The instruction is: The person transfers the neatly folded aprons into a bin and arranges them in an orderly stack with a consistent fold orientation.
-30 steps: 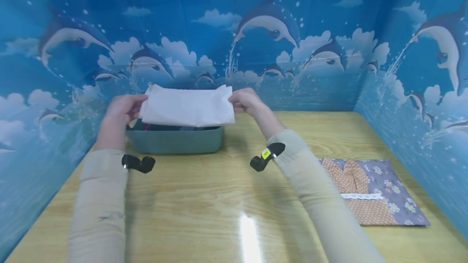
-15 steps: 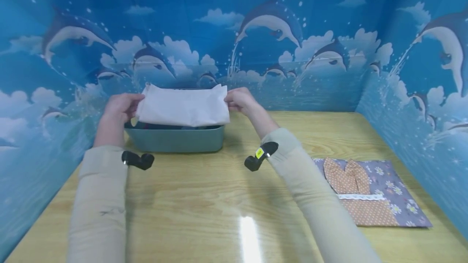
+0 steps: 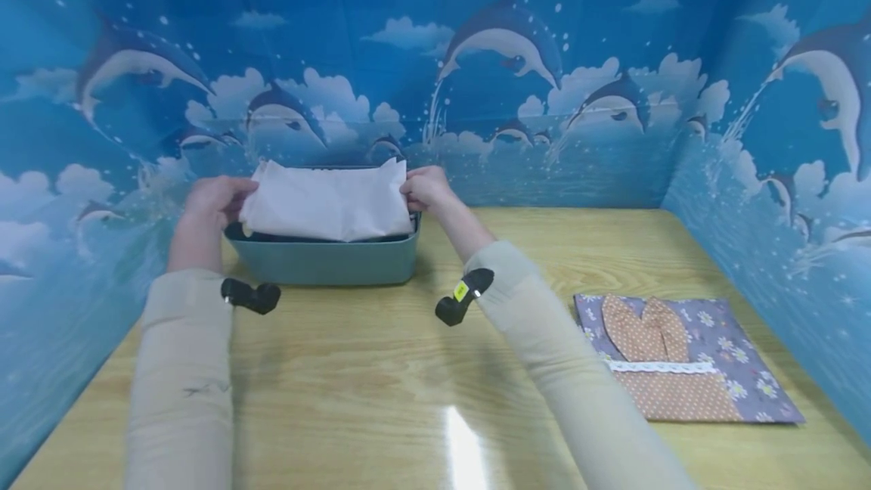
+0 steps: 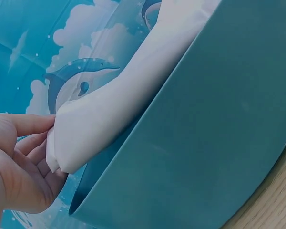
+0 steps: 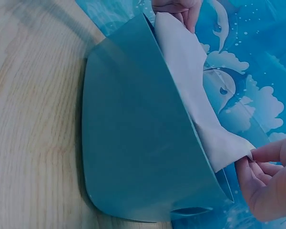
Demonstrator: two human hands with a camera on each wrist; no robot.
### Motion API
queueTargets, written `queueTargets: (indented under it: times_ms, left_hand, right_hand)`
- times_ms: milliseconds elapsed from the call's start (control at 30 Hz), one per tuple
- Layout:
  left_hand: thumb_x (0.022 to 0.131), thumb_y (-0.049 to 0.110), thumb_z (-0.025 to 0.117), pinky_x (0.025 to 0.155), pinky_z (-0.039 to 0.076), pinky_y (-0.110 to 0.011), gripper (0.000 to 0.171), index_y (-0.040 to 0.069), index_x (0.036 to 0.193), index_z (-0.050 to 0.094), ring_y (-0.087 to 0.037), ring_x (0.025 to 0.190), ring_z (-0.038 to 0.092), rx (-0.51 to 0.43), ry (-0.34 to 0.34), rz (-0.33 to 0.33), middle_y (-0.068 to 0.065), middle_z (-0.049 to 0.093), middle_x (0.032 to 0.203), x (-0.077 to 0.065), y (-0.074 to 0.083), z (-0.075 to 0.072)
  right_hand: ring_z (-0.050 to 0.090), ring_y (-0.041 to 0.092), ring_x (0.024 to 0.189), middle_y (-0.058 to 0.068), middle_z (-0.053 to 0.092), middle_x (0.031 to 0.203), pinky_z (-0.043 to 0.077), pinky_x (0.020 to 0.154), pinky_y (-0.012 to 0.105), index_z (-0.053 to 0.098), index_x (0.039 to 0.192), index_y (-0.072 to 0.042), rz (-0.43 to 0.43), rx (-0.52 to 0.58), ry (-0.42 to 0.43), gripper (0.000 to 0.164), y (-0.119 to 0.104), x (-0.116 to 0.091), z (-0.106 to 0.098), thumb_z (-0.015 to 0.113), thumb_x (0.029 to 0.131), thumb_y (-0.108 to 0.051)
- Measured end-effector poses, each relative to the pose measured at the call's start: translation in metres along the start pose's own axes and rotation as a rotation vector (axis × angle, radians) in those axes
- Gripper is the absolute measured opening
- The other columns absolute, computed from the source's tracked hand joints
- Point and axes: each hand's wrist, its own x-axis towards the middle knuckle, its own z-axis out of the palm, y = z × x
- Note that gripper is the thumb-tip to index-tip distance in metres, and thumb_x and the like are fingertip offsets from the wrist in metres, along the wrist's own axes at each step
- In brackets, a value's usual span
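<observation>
A folded white cloth-like sheet (image 3: 327,203) lies across the opening of a teal storage bin (image 3: 323,263), its front edge right at the near rim. My left hand (image 3: 216,201) pinches the sheet's left end between thumb and fingers, plain in the left wrist view, where the sheet (image 4: 105,109) sags at the bin's rim. At the other end my right hand (image 3: 427,189) pinches a corner; the right wrist view shows thumb and fingertips on that corner of the sheet (image 5: 224,145). Most of the bin's inside is hidden under the sheet.
On the right of the wooden table (image 3: 354,369) lies a flat grey floral fabric piece (image 3: 735,354) with a polka-dot bow and white lace trim. A blue dolphin-print backdrop (image 3: 435,82) stands close behind the bin and along both sides.
Both hands have carried the white sheet left and slightly lower, so it now sits over the bin's opening instead of overhanging its right end. The bin and floral fabric stay put.
</observation>
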Motion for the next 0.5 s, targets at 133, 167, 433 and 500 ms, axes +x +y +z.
queueTargets:
  times_ms: [133, 167, 433, 500]
  left_hand:
    - [0.093, 0.025, 0.055, 0.066, 0.049, -0.017, 0.051, 0.01, 0.139, 0.04, -0.002, 0.073, 0.055, 0.035, -0.001, 0.006, 0.005, 0.051, 0.1, -0.0016, -0.0016, -0.0016]
    - [0.093, 0.025, 0.055, 0.066, 0.049, -0.017, 0.051, 0.01, 0.139, 0.04, -0.002, 0.073, 0.055, 0.038, -0.001, 0.008, 0.006, 0.051, 0.099, -0.0022, -0.0017, -0.0017]
    - [0.092, 0.025, 0.056, 0.067, 0.05, -0.019, 0.047, 0.01, 0.135, 0.045, -0.001, 0.068, 0.056, 0.048, 0.018, 0.024, 0.009, 0.056, 0.086, -0.0003, -0.0014, -0.0024]
    - [0.092, 0.027, 0.056, 0.073, 0.051, -0.021, 0.049, 0.01, 0.137, 0.044, -0.005, 0.081, 0.059, 0.068, 0.027, 0.028, 0.003, 0.058, 0.101, 0.0058, -0.0025, -0.0026]
  right_hand:
    - [0.061, 0.025, 0.102, 0.016, 0.057, 0.121, 0.053, 0.078, 0.03, 0.05, 0.13, 0.0, -0.011, -0.001, 0.008, 0.041, 0.0034, 0.0022, 0.0051, 0.053, 0.089, 0.004]
    - [0.061, 0.026, 0.101, 0.016, 0.057, 0.121, 0.053, 0.078, 0.03, 0.05, 0.13, 0.0, -0.013, -0.003, 0.01, 0.041, 0.0042, 0.0026, 0.0058, 0.052, 0.089, 0.004]
    - [0.063, 0.021, 0.085, 0.016, 0.057, 0.12, 0.054, 0.072, 0.028, 0.051, 0.13, 0.001, -0.031, -0.058, 0.018, 0.043, 0.0069, 0.0034, 0.0072, 0.055, 0.087, 0.005]
    - [0.061, 0.021, 0.081, 0.016, 0.056, 0.121, 0.054, 0.075, 0.03, 0.051, 0.13, 0.001, -0.037, -0.085, 0.014, 0.043, 0.0065, 0.0022, 0.0067, 0.054, 0.087, 0.005]
